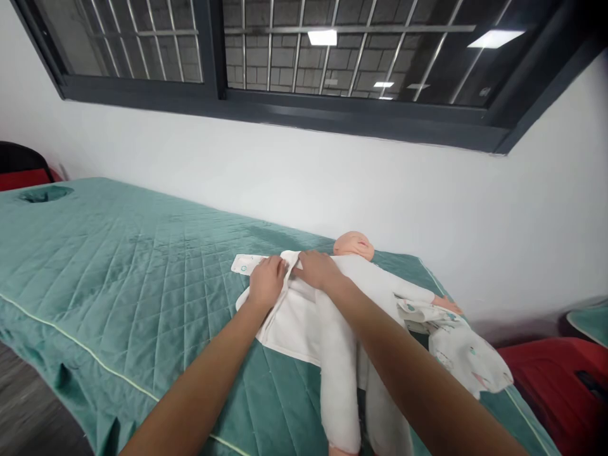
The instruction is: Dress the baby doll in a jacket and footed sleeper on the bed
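Observation:
A baby doll [354,246] lies on its back on the green quilted bed cover, its body and limbs in white cloth. White clothing [297,323] is spread beside its body, with a patterned sleeve end [244,264] sticking out at the left. My left hand [266,282] is closed on the white clothing's edge. Close by, my right hand [316,268] has its fingers closed on the same clothing near the doll's shoulder. A patterned part of cloth [468,354] lies beyond the doll's other arm, at the right.
The green bed [142,272] stands against a white wall, below a barred window [332,57]. A face hole [46,194] is in its far left end. Red items [560,380] stand past the right edge, and a black and red chair [21,168] at the far left.

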Demonstrator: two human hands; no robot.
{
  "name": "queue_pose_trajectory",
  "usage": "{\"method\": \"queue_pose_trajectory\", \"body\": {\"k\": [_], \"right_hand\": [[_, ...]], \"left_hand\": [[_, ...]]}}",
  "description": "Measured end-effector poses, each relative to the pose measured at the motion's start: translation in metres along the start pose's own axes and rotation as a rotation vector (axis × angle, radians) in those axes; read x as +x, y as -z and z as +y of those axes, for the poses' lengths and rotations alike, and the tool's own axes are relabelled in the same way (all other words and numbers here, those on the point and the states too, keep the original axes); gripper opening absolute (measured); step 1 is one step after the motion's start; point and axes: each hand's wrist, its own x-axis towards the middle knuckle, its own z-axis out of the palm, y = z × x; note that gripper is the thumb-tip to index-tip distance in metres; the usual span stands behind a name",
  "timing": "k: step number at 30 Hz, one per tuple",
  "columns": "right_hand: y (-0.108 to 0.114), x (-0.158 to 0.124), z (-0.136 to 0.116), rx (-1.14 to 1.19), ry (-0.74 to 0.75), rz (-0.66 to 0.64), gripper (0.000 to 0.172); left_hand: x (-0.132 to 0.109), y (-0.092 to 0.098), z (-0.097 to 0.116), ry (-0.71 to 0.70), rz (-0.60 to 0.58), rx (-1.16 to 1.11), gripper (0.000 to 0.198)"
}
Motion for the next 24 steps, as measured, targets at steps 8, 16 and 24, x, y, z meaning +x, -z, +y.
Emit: {"method": "queue_pose_trajectory", "body": {"k": [8, 16, 24], "right_hand": [[0.002, -0.084, 0.092, 0.455, -0.397, 0.442, 0.033], [-0.033, -0.131, 0.127, 0.418, -0.764, 0.172, 0.034], [-0.044, -0.129, 0.133, 0.723, -0.759, 0.251, 0.028]], "left_hand": [[-0.024, 0.014, -0.006, 0.202, -0.089, 0.156, 0.031], [-0.025, 0.015, -0.003, 0.160, -0.142, -0.046, 0.033], [0.009, 0.011, 0.016, 0.207, -0.160, -0.229, 0.036]]}}
